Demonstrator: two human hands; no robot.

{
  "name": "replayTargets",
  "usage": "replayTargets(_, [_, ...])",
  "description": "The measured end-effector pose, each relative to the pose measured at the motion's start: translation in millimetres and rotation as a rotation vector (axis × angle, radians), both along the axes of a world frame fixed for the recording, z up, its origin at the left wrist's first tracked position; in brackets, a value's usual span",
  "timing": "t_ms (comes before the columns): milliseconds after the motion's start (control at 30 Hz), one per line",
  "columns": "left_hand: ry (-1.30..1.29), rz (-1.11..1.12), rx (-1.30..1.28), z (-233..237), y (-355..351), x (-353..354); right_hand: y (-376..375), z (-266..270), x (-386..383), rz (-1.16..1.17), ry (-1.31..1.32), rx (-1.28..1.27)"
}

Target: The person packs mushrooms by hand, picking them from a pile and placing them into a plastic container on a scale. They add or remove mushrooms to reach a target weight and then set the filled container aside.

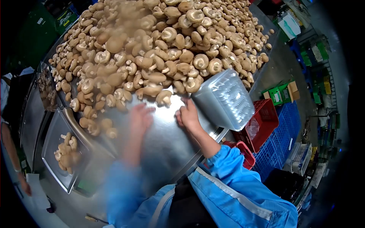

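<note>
A large heap of brown mushrooms [163, 49] covers the far part of the metal table [171, 144]. Near its front edge is my left hand [140, 117], smeared by motion, so its fingers are unclear. My right hand [188, 114] is over the bare metal beside the heap, index finger stretched out and the others curled, with nothing visible in it. Just right of that hand stands a stack of clear plastic trays [226, 100]. On the left, a scale's metal pan [53, 142] carries a small group of mushrooms [66, 154].
Red crates [262, 121] stand on a blue pallet [279, 136] at the right, near a green box [280, 94]. A co-worker's arm [11, 148] shows at the left edge. Some loose mushrooms [93, 127] lie between the pan and my left hand.
</note>
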State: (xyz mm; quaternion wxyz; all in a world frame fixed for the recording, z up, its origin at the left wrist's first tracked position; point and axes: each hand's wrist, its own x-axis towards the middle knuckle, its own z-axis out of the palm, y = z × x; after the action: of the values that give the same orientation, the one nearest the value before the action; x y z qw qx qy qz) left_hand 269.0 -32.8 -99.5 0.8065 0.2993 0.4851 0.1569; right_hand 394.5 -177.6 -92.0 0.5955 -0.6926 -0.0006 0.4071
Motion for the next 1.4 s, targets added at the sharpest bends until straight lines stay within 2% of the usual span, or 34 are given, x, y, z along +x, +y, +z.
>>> replayTargets(67, [-0.054,-0.002,-0.018,-27.7,43.0,24.7,38.7,-6.7,19.6,-0.011,-0.067,-0.009])
replayTargets(133, [-0.024,-0.131,0.164,-15.0,53.8,33.0,64.4,-15.5,36.6,-0.025,-0.092,0.003])
replayTargets(233, [0.018,-0.058,0.193,-5.4,47.3,34.5,64.4,-17.3,32.7,-0.003,-0.146,-0.019])
replayTargets(300, [-0.003,0.013,0.192,-3.3,36.6,31.8,54.0,-21.9,28.0,0.011,-0.146,0.077])
replayTargets(333, [0.024,-0.027,0.262,-9.6,32.7,26.5,47.7,-23.5,24.2,0.018,-0.144,0.126])
replayTargets(433, [-0.022,0.139,0.261,-13.2,10.8,16.5,29.6,-18.8,13.4,0.039,-0.085,0.144])
replayTargets(733, [0.05,0.121,0.24,8.2,-45.6,-63.0,-24.2,-8.3,-47.2,0.106,0.12,0.208])
replayTargets(867, [0.106,0.038,0.188,9.3,-60.9,-106.7,-43.6,-7.4,-67.8,0.148,0.155,0.208])
replayTargets(967, [0.019,0.039,0.134,19.3,-69.2,-132.1,-54.4,-8.8,-76.8,0.157,0.136,0.214])
replayTargets(1100, [0.029,0.029,0.122,17.0,-78.0,-163.1,-67.9,-7.4,-83.2,0.149,0.137,0.217])
replayTargets(1200, [0.037,-0.057,0.201,13.7,-83.1,-193.6,-76.2,-12.8,-85.4,0.133,0.144,0.221])
replayTargets(1333, [0.159,-0.039,0.396,26.6,-82.5,-237.5,-83.1,-13.9,-87.8,0.122,0.11,0.204])
replayTargets(1400, [0.169,0.069,0.466,38.0,-76.2,-267.1,-87.5,-16.3,-86.5,0.102,0.11,0.216])
